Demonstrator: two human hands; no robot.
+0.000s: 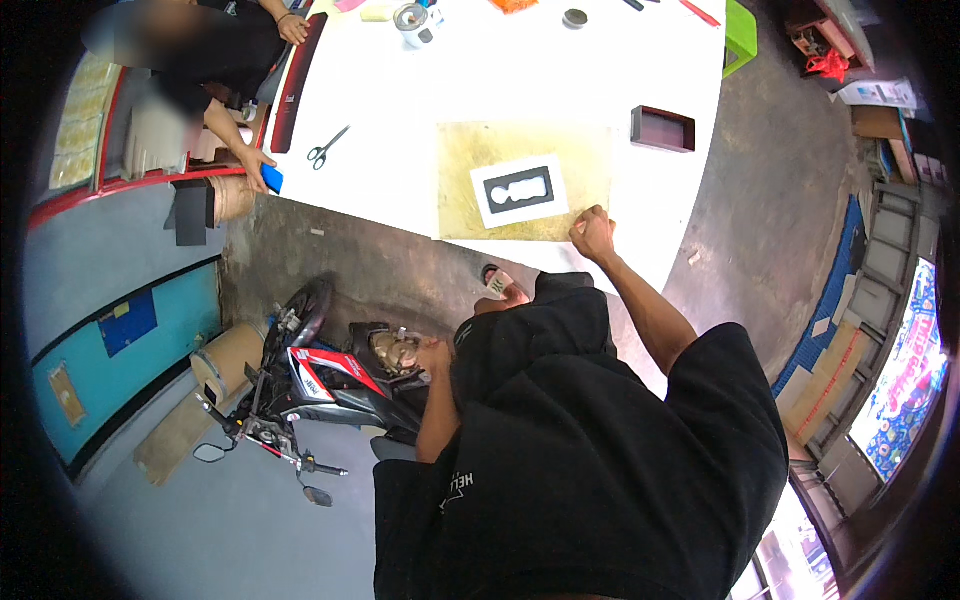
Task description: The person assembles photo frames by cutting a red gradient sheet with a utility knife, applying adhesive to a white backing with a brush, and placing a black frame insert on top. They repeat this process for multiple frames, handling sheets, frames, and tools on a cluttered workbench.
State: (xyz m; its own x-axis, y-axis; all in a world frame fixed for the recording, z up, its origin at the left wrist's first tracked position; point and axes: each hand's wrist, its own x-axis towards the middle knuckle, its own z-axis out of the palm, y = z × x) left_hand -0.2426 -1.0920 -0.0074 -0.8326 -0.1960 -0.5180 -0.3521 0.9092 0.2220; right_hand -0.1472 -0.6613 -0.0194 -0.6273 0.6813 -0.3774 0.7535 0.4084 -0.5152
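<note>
My right hand is at the near right corner of a yellowish, worn cutting mat on the white table. Its fingers are curled in, and whatever they may hold is hidden. Just beyond it on the mat lies a white rectangular frame around a dark insert. A white, bottle-like shape with a rounded end shows within the dark area. My left hand hangs low by my side, away from the table, with its fingers too unclear to read. In this view it overlaps the motorcycle's engine area.
Black scissors and an open dark maroon box lie on the white table. At the left, a co-worker's hand holds a small blue object. A red and black motorcycle stands below left; a green stool is far right.
</note>
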